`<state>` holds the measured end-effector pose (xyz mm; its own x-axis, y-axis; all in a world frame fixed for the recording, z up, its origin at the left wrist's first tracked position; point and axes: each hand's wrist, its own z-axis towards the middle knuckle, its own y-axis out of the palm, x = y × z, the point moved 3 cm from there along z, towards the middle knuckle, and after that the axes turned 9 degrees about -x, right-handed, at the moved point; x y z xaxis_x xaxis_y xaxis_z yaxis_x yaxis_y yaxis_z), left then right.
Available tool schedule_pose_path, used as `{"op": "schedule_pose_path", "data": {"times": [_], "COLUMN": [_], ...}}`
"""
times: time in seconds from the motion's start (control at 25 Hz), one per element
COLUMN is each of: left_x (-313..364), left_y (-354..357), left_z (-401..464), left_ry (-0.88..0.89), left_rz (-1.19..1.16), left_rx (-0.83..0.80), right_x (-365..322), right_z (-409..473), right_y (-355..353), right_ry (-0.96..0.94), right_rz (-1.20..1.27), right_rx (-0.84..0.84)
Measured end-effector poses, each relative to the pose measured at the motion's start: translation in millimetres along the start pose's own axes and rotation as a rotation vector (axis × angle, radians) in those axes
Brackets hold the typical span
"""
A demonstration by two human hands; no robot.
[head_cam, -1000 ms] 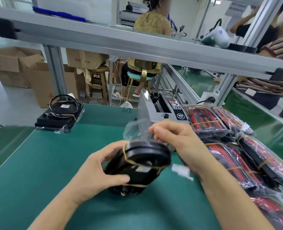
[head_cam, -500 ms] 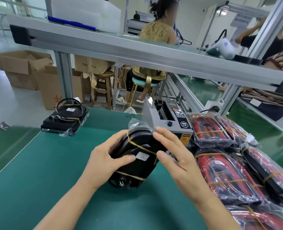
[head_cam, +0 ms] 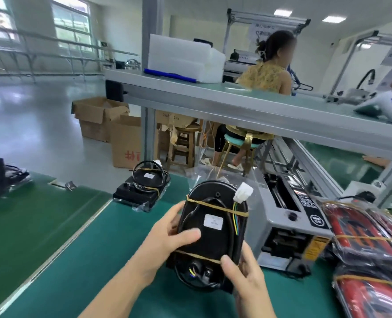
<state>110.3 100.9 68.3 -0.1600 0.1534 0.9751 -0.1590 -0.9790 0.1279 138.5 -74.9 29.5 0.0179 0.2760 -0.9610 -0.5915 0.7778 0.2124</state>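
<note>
1. The green-matted desk fills the lower part of the view, from 7 o'clock to 4 o'clock.
2. A pile of red-and-black packs in clear bags, each tied with yellow rubber bands, lies on the desk at 4 o'clock.
3. A grey metal machine with a black top slot stands just left of that pile, at 3 o'clock from the held part.
4. The black oval plastic unit is held upright near the middle of the view, a little toward 5 o'clock, with its flat face to the camera. Two yellow rubber bands cross it. Whether its lower end touches the desk cannot be told.
5. A second black unit with a coiled cable in a clear bag lies on the desk at 10 o'clock from the held one, well apart from it.
6. The left hand grips the unit's left edge, with its thumb across the face.
7. The right hand grips the lower right corner, with its thumb on the front rim. The hands are apart, both clamped on the unit.
8. A white plastic connector on coloured wires sticks up at the unit's 1 o'clock.
9. A small white label sits on the unit's face, just above its middle.
</note>
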Motion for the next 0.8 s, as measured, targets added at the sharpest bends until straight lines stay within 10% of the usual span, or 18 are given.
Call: {"op": "schedule_pose_path", "data": {"times": [0.12,0.28,0.56,0.8], "left_x": [-1,-11,-47,-42], "left_y": [-31,-67,-89,-70], "left_z": [3,33,76,69], "left_ry": [-0.239,-0.434,-0.396,-0.479], "left_rz": [0.152,0.144,0.135,1.322], "left_rx": [-0.086,0.273,0.598,0.643], "right_x": [4,11,46,49], "right_z": [33,97,170,193], "right_y": [5,10,14,13], "right_ry": [0.081,0.355,0.583,0.608], "right_rz": [0.149,-0.204,-0.151,-0.363], "right_rx": [0.115,0.196,0.405,0.449]}}
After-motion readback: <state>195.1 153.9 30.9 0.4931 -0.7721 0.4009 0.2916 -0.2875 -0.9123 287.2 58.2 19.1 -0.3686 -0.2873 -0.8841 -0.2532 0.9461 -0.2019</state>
